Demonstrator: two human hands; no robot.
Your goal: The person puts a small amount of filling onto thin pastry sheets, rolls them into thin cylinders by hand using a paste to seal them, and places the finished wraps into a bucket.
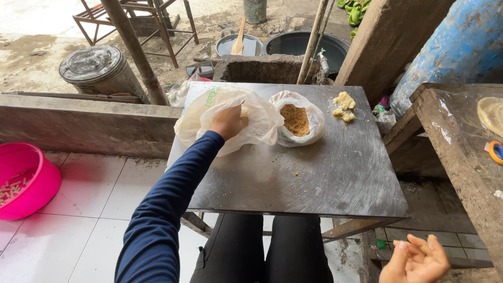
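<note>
Left hand [226, 121] reaches into the bag [230, 112] on the steel table [325, 173], grip hidden; right hand [416, 260] hangs open over the tiled floor [99, 209].

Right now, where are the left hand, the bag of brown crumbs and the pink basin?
left hand [226, 121], head view, knuckles.
bag of brown crumbs [295, 119], head view, crumb surface.
pink basin [44, 183], head view, right rim.

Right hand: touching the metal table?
Apart. The head view shows the right hand open, palm up, below and beyond the metal table's near right corner, with floor visible between them.
</note>
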